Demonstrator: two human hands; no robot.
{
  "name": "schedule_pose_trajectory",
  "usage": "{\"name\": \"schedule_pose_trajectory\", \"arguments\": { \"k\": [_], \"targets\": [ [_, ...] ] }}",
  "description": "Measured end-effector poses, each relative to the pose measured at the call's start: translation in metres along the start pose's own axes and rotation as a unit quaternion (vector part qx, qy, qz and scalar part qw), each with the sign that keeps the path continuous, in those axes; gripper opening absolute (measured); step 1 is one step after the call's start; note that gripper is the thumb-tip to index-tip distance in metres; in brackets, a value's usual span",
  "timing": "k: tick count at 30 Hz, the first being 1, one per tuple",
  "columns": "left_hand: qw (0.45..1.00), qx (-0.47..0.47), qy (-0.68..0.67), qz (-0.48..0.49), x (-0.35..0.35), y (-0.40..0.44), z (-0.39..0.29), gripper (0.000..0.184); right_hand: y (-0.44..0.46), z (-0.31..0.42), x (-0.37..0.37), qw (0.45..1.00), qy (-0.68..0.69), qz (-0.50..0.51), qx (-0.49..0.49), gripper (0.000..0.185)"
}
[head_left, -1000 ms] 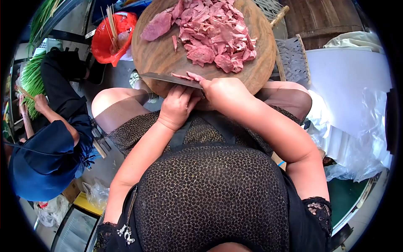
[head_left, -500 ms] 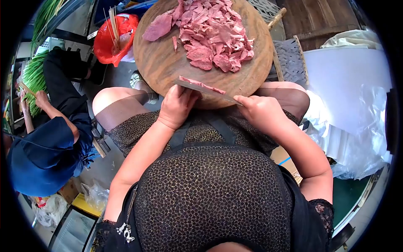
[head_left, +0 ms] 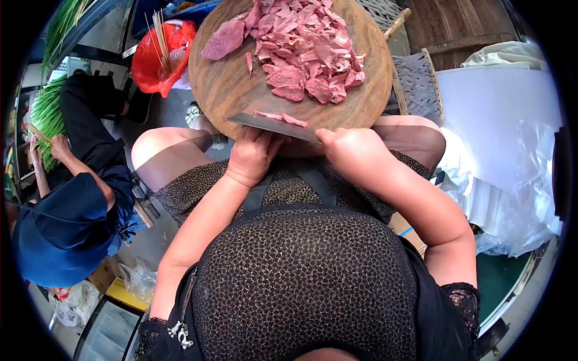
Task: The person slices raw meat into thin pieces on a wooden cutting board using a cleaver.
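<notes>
My right hand [head_left: 352,150] grips the handle of a knife [head_left: 274,125], whose wide blade points left across the near edge of the round wooden board [head_left: 223,90]. Thin strips of meat [head_left: 281,118] lie along the far side of the blade. My left hand [head_left: 253,153] is closed just under the blade at the board's near rim; its fingertips and whatever they hold are hidden by the knife. Farther back on the board is a heap of sliced pink meat [head_left: 307,51], with a larger piece [head_left: 226,39] at its left.
A red bag-lined container [head_left: 144,66] with thin sticks stands left of the board. At the far left a person in dark blue [head_left: 66,222] handles green stalks [head_left: 49,108]. Right of the board are a woven seat [head_left: 415,84], a white surface [head_left: 500,120] and clear plastic [head_left: 518,210].
The knife in my right hand moved right and then back left over the near edge of the board. My left hand stayed nearly in place. The meat heap has not changed.
</notes>
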State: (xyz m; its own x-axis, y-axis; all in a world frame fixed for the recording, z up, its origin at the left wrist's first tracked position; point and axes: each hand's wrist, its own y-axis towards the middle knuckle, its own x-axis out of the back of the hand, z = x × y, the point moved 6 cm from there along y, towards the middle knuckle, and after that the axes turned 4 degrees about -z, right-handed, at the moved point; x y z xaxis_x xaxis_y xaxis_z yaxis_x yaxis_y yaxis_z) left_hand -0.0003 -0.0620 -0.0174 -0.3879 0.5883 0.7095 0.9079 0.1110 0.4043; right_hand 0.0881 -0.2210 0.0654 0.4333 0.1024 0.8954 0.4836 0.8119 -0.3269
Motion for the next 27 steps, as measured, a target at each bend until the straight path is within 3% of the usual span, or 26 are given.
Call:
{"name": "schedule_pose_trajectory", "arguments": {
  "k": [7,10,13,15,18,21,25,27],
  "targets": [
    [1.0,0.012,0.018,0.02,-0.002,-0.005,0.002,0.035,0.058,0.014,-0.021,0.996,0.001,-0.054,0.068,0.017],
    [0.999,-0.02,0.036,-0.011,-0.001,-0.005,0.001,0.036,0.049,-0.003,-0.011,0.967,0.113,-0.227,0.038,0.022],
    [0.999,-0.014,0.038,0.0,0.002,-0.007,-0.001,0.034,0.02,-0.01,0.001,0.98,0.085,-0.175,0.031,0.023],
    [0.999,-0.013,0.037,0.002,0.002,-0.004,-0.002,0.031,-0.005,-0.014,0.004,0.977,0.079,-0.191,0.045,0.023],
    [0.998,-0.029,0.042,-0.026,0.005,-0.003,-0.007,0.028,-0.035,-0.021,-0.003,0.994,0.048,-0.099,0.005,0.027],
    [1.0,0.0,0.018,0.023,0.005,0.001,-0.006,0.027,-0.049,-0.021,-0.003,0.996,0.012,-0.087,0.009,0.026],
    [0.999,-0.012,0.026,-0.023,0.005,-0.001,-0.005,0.029,-0.049,-0.016,0.001,0.995,-0.007,-0.101,0.017,0.022],
    [0.999,-0.014,0.036,-0.037,0.007,-0.002,-0.006,0.03,-0.044,-0.009,0.003,0.999,-0.031,-0.041,-0.008,0.018]
  ]
}}
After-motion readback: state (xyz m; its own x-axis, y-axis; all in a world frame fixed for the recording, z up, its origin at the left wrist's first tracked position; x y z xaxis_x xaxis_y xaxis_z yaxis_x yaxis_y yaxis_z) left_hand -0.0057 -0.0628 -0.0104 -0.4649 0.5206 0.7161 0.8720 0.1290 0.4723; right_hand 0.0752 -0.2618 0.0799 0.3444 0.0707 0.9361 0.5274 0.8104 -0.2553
